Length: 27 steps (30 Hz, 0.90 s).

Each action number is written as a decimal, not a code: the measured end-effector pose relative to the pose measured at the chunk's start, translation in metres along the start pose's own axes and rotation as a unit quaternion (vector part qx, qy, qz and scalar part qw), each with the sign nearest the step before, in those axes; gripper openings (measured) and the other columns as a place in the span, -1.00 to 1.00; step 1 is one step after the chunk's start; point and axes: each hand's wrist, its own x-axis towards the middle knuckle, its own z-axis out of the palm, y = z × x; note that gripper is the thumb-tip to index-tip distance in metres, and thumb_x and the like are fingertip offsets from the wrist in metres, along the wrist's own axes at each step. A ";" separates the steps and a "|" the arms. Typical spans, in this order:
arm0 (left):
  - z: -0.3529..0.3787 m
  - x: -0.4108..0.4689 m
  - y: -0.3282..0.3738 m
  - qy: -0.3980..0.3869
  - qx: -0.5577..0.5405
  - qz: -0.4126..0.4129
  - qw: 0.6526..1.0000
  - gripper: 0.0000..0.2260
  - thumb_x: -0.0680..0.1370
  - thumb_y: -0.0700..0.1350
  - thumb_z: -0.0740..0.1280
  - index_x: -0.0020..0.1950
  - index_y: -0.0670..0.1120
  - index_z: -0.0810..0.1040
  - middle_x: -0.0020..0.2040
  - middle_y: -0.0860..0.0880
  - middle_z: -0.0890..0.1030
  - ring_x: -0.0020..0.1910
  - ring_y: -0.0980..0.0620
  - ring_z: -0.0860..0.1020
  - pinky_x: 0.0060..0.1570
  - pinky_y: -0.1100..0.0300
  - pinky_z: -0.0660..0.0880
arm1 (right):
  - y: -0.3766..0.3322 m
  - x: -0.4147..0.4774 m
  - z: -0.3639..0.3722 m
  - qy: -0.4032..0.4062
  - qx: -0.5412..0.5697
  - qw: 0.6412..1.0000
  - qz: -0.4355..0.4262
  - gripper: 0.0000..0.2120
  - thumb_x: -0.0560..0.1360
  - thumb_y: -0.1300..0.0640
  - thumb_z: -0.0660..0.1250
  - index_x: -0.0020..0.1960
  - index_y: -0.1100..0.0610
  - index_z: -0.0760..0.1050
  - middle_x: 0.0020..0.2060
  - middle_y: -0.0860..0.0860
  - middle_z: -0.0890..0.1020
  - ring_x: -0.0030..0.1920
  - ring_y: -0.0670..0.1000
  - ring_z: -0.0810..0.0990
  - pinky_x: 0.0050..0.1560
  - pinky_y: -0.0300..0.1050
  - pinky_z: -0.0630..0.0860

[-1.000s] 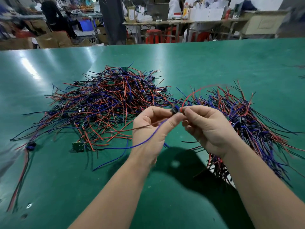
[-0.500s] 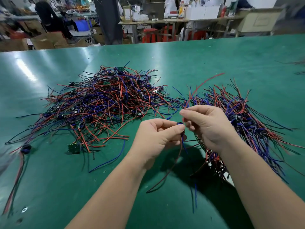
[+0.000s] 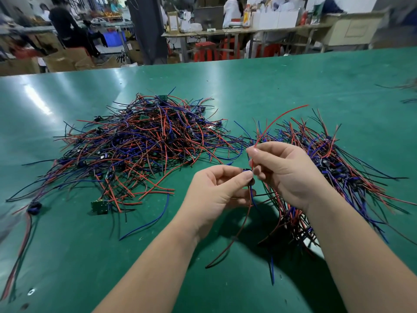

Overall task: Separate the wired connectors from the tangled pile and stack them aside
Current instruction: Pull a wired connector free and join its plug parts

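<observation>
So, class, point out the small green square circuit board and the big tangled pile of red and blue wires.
small green square circuit board [image 3: 100,206]: head view, its face.
big tangled pile of red and blue wires [image 3: 144,141]: head view, pile's middle.

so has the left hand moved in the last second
yes, the left hand has come down toward the person, now nearer level with the small green circuit board

Green table [image 3: 293,86]; beyond it red stools [image 3: 204,50] (under a workbench [image 3: 270,30]); cardboard boxes [image 3: 67,59].
</observation>
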 end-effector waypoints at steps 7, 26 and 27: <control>-0.011 0.011 0.004 0.067 0.003 -0.027 0.997 -0.79 0.53 -0.03 0.33 -0.15 -0.17 0.57 -0.34 -0.06 0.66 -0.45 0.05 0.61 -0.43 0.24 0.56 | -0.036 0.011 0.009 0.057 -0.065 0.996 -0.027 -0.89 0.42 0.31 0.40 -0.23 0.22 0.49 -0.55 0.01 0.55 -0.54 -0.09 0.54 -0.54 -0.34 0.40; -0.086 0.022 0.007 0.288 0.661 -0.041 0.692 -0.77 0.56 -0.04 0.23 0.18 0.03 0.55 0.25 -0.06 0.41 0.28 -0.14 0.27 0.28 -0.01 0.19 | -0.052 0.153 -0.003 0.056 -0.377 0.920 0.092 -0.35 0.50 0.26 0.36 0.50 0.00 0.19 0.33 0.14 0.43 0.20 0.20 0.52 0.05 0.01 0.56; -0.087 0.022 0.007 0.290 0.673 -0.041 0.679 -0.77 0.56 -0.06 0.21 0.18 0.04 0.56 0.20 -0.05 0.45 0.25 -0.14 0.31 0.26 -0.01 0.21 | -0.050 0.148 -0.004 0.044 -0.419 0.902 0.089 -0.36 0.50 0.23 0.37 0.49 -0.01 0.21 0.34 0.12 0.43 0.23 0.19 0.51 0.02 -0.01 0.56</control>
